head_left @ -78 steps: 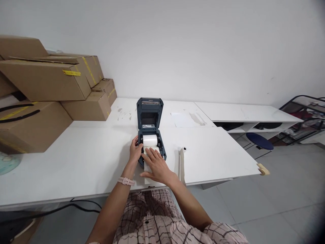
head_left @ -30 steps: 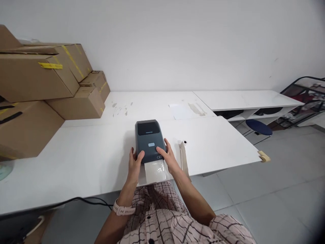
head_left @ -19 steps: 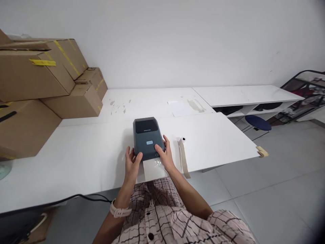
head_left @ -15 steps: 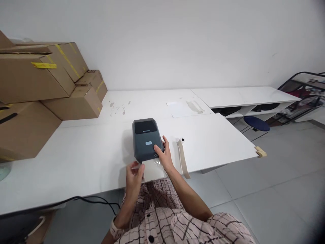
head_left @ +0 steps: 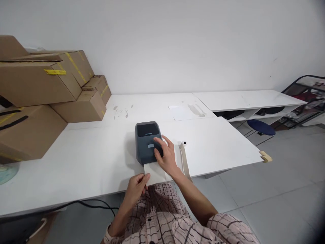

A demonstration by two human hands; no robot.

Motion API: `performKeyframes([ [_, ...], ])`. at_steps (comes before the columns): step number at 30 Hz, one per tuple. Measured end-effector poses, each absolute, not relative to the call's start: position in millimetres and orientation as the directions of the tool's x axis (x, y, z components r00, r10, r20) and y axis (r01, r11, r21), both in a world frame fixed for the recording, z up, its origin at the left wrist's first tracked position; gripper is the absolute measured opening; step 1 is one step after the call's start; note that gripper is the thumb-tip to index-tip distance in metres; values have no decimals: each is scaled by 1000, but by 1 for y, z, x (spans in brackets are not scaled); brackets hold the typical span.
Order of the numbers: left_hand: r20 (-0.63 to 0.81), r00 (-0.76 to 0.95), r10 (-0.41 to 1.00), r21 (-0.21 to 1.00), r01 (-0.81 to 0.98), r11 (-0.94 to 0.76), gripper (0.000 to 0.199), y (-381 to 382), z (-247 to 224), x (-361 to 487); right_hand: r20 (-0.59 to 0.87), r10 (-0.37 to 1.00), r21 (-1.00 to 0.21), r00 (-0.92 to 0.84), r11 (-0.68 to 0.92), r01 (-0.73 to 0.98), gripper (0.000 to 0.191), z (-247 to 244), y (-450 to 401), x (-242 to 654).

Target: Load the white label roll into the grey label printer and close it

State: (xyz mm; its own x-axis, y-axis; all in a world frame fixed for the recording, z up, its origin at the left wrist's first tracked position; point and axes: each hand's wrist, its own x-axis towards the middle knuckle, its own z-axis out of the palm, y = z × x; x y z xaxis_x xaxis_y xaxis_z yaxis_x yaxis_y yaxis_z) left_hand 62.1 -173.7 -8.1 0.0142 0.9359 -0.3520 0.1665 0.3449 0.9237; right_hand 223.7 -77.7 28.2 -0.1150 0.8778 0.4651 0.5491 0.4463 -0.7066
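Note:
A dark blue-grey label printer (head_left: 145,153) stands near the front edge of the white table, with a small light button on its top. A strip of label paper (head_left: 156,172) sticks out of its front toward me. My left hand (head_left: 138,184) pinches the near left corner of this paper between thumb and fingers. Over the printer's right front part is my right hand (head_left: 166,154), its fingers spread and bent, with nothing held in them. Whether its fingertips touch the top cannot be told. To the right lies a small roll with an unrolled strip (head_left: 185,159).
Cardboard boxes (head_left: 35,81) are stacked on the left of the table (head_left: 101,142). A paper sheet (head_left: 177,112) lies toward the back. Beige tape (head_left: 265,156) hangs at the right corner. A blue stool (head_left: 261,126) stands beyond, and black cables (head_left: 83,202) run below the front edge.
My right hand has lifted from the printer's right side and shifted over its top, fingers spreading. My left hand has moved down along the paper to its near corner. The view has shifted slightly.

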Motion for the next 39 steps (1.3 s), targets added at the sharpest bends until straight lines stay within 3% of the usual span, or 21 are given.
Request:
performKeyframes([
  [3,-175,-220,960,930,284,235,46,-176,-5,50,535,761,-486,-368,633,602,40,41,-78,221],
  [6,76,-441,894,916,386,112,37,-170,7,45,510,715,-335,-479,678,655,36,42,-83,212],
  [8,198,-440,876,909,416,3,53,-162,15,49,494,707,-259,-507,676,690,35,39,-88,205],
  [10,215,-374,902,925,374,-66,66,-153,20,57,493,704,-226,-511,671,706,33,37,-91,202],
  [14,44,-302,952,976,215,23,78,-143,17,78,518,727,-357,-451,663,658,31,37,-94,212],
  [17,2,-354,935,984,167,61,79,-143,12,86,519,816,-576,-256,555,600,50,32,-100,229],
  [20,41,-382,923,983,179,31,72,-144,7,85,350,934,-822,-65,340,456,62,19,-106,239],
  [23,98,-402,911,983,184,-25,66,-143,2,81,169,983,-952,-77,182,244,62,12,-108,241],
  [26,150,-420,895,984,149,-95,63,-140,3,79,152,986,-979,-67,160,123,58,24,-108,241],
  [29,213,-425,880,977,108,-185,58,-131,20,76,246,959,-965,-140,255,53,53,53,-107,239],
  [34,314,-347,884,945,23,-327,59,-100,67,62,476,858,-869,-193,492,49,66,102,-73,224],
  [39,334,-355,873,932,-15,-363,62,-61,95,44,525,833,-836,-174,543,83,67,131,-12,205],
])
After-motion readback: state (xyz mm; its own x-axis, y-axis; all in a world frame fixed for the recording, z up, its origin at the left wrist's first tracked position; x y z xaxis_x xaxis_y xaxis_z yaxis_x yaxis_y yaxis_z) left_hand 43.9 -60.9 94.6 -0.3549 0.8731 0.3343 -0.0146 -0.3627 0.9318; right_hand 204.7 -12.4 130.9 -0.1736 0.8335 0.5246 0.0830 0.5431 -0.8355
